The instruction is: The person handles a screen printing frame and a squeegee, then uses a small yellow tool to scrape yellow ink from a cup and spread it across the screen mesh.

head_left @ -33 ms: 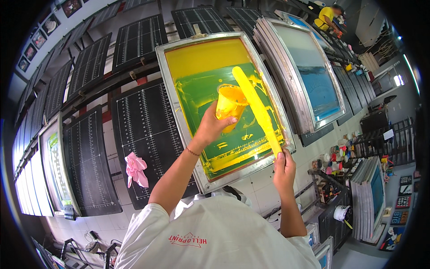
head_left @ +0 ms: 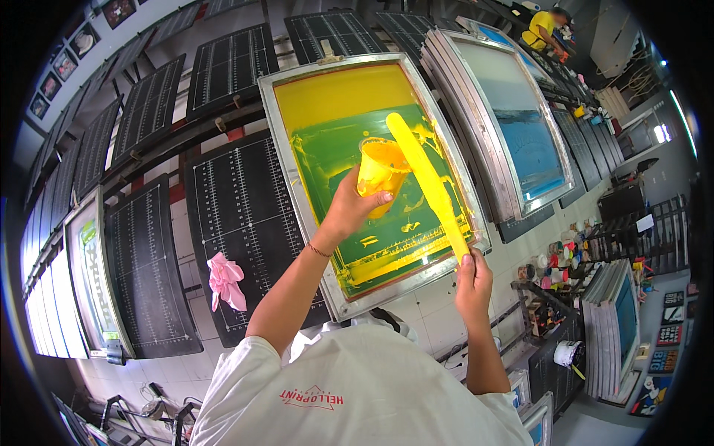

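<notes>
My left hand is wrapped round a clear plastic cup smeared with yellow ink. The cup is tilted, and its mouth faces up and toward the right. In my right hand is the lower end of a long flat spatula, coated in yellow ink. Its blade slants up to the left, against or just beside the cup's rim; I cannot tell which. Under both lies a screen-printing frame with a metal border. Yellow ink streaks cover its green mesh, thickest along the near edge.
Black printing boards with white rulings run along the left and back. A crumpled pink cloth lies on the nearest. Stacked screens stand to the right. Ink pots crowd a lower right shelf. A person in yellow works far right.
The spatula's tip has dropped very slightly, and the cup has shifted a tiny bit. Both hands keep the same hold.
</notes>
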Demonstrator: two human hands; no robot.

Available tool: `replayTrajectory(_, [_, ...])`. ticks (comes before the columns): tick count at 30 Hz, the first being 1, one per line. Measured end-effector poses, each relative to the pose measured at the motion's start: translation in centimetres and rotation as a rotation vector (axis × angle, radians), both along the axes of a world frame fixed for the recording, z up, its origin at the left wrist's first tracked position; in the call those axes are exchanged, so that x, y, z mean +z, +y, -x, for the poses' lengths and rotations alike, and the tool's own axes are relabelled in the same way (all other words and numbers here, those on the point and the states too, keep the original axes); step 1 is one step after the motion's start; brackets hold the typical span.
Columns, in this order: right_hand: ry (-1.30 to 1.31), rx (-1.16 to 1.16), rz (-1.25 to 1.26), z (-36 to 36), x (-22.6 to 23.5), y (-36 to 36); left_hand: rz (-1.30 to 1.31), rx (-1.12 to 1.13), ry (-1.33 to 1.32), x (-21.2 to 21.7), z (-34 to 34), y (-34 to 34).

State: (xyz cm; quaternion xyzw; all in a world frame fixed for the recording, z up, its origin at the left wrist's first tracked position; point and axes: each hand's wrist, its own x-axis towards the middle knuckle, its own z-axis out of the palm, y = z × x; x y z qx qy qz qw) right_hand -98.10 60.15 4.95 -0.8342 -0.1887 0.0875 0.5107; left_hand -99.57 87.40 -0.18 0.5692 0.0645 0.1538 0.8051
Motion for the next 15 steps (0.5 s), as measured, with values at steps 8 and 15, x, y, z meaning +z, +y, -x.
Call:
replayTrajectory(8, [-0.002,-0.017,0.067,0.6,0.1,-3.5,0.078,0.081,-0.070,1.3,-0.6,1.7])
replayTrajectory(15, [-0.033,-0.085,-0.035,0.6,0.3,-4.2,0.079,0.132,-0.023,-0.5,-0.9,2.4])
